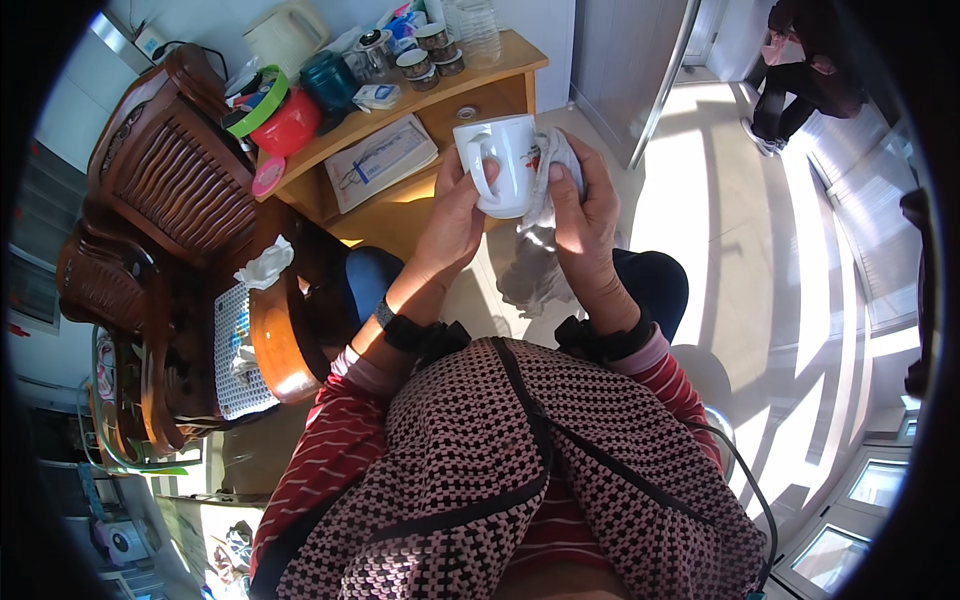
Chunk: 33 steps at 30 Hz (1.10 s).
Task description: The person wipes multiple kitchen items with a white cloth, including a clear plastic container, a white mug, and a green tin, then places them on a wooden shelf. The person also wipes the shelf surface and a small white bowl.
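Note:
A white ceramic mug (510,176) with a small red print is held up in front of me, its handle towards the left. My left hand (459,214) grips it at the handle side, the thumb through or against the handle. A greyish cloth (536,274) is bunched in my right hand (589,206) and pressed against the mug's right side; the rest of it hangs down below. The fingers behind the mug are partly hidden.
Beyond the mug stands a wooden desk (495,69) with glass jars, a teal container (328,79), a red pot (285,124) and a cream kettle (281,37). Carved wooden chair (176,165) at left, crumpled tissue (265,264) on its armrest. A person's legs (780,105) show at upper right.

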Motion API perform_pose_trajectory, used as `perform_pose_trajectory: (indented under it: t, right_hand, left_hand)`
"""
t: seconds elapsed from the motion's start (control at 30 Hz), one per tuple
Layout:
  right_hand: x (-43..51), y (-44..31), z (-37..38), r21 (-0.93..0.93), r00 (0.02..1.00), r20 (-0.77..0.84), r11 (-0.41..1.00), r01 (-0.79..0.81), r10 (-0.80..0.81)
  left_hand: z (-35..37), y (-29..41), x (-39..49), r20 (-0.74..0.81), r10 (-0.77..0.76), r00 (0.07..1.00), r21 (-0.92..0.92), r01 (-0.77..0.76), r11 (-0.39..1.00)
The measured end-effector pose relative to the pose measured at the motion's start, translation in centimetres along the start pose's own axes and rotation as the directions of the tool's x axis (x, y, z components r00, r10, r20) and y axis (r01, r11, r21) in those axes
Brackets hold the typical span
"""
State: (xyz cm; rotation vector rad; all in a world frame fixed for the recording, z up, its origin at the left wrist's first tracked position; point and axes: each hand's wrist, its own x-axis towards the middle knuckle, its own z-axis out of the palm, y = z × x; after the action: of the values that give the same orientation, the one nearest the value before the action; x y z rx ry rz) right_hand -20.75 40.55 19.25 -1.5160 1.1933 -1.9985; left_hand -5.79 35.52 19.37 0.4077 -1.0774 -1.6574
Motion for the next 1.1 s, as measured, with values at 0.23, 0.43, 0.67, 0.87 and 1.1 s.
perform_pose_trajectory:
  t: [0.23,0.43,0.67,0.87,1.1]
  right_hand:
    - [2.1,-2.6,0.1,-0.274,0.982,0.013,0.943,0.186,-0.190]
    - [2.5,-2.4,-0.3,-0.254,0.991,0.013,0.958,0.134,-0.135]
    - [-0.3,-0.3,0.4,-0.251,0.994,-0.021,0.963,0.102,-0.110]
    - [-1.6,1.7,-0.5,-0.199,0.998,0.057,0.980,-0.024,0.037]
    - [0.4,-1.2,-3.3,0.247,0.970,0.023,0.939,-0.239,0.241]
  left_hand:
    - [1.0,-1.2,-0.4,0.031,-0.056,0.998,0.102,0.052,0.993]
    - [1.0,-1.8,-0.3,0.094,0.107,0.990,0.270,-0.128,0.954]
    - [0.3,-2.3,0.0,0.006,0.082,0.997,0.151,-0.082,0.985]
    - [-0.5,-1.4,0.3,-0.052,0.105,0.993,0.275,-0.086,0.958]
    - [0.3,-1.2,-0.1,0.049,0.415,0.908,0.685,-0.333,0.648]
